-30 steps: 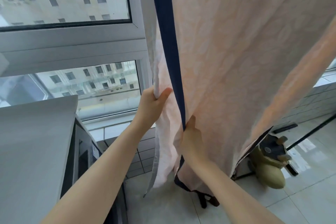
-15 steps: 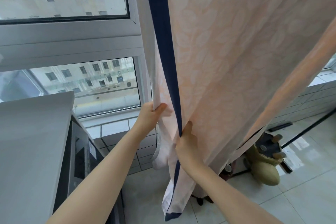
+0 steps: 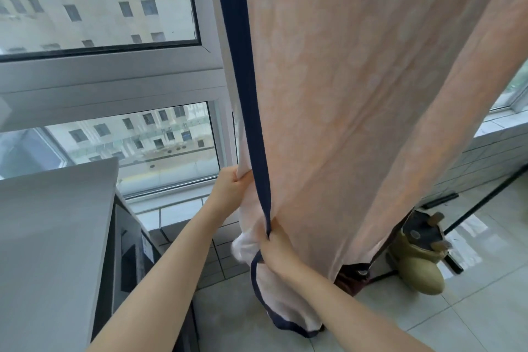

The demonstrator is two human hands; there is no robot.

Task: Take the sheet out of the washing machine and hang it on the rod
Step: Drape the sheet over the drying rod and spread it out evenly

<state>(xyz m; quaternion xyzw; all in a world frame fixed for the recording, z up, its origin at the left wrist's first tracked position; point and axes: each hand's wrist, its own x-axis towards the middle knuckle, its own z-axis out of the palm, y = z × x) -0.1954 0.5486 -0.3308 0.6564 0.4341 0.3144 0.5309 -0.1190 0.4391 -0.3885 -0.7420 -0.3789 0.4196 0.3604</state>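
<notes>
A peach patterned sheet (image 3: 357, 94) with a dark blue border (image 3: 245, 80) hangs down from above the frame; the rod itself is out of view. My left hand (image 3: 230, 187) grips the pale back layer of the sheet at its left edge. Lower and to the right, my right hand (image 3: 275, 248) pinches the blue border where it folds. The sheet's bottom corner (image 3: 288, 314) droops close to the floor. A grey appliance top (image 3: 51, 237), possibly the washing machine, fills the lower left.
Windows (image 3: 94, 8) with a white frame run along the back wall over a tiled ledge. On the tiled floor at right lie tan boots (image 3: 417, 266) beside a black stand leg (image 3: 485, 200).
Both hands have slid down the sheet's left edge. The sheet's lower corner has dropped lower toward the floor.
</notes>
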